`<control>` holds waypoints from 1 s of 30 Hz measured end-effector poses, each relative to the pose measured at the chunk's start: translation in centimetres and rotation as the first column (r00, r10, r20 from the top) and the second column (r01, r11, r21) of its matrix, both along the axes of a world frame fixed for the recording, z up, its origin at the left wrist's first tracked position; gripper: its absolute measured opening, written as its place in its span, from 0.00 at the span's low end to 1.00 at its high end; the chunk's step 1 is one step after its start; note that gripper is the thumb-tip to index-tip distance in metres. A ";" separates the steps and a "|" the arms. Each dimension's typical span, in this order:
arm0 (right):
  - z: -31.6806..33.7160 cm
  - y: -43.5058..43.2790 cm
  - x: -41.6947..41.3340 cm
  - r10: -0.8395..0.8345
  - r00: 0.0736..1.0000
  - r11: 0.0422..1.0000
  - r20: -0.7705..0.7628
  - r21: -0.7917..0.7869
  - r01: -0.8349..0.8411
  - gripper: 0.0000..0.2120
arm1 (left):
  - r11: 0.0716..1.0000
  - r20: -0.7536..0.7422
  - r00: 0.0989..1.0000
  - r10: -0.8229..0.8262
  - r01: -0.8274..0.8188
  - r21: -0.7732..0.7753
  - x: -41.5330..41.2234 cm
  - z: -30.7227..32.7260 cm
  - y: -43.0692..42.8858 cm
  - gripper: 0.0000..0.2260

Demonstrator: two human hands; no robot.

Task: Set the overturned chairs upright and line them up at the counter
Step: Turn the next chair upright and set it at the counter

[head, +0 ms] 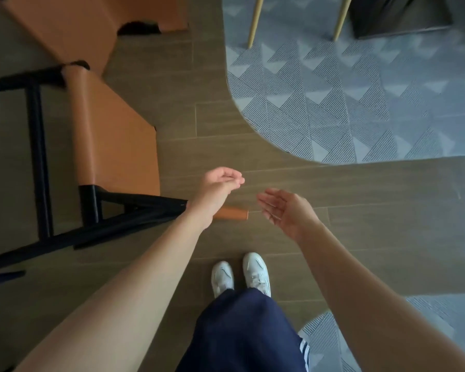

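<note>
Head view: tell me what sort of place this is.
Probably a home dining or living area: plank floor, patterned rug, an overturned orange chair, and slim gold furniture legs.

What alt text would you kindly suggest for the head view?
Seen from above, a person's empty left hand and right hand hover over a floor beside a tipped-over orange chair with black legs. A second orange chair and a patterned rug lie beyond.
</note>
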State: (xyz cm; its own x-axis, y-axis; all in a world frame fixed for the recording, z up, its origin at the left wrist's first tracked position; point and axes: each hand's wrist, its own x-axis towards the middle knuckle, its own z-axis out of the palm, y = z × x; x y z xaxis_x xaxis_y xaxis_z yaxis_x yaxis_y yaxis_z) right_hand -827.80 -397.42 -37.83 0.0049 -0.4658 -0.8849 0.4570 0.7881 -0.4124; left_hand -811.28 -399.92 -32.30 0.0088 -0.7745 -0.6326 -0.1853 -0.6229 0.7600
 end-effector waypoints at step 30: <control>-15.4 2.3 4.9 -0.333 0.935 0.911 0.124 0.298 0.285 0.08 | 0.395 0.815 0.041 -0.578 0.888 0.234 -0.4 -15.7 1.7 0.13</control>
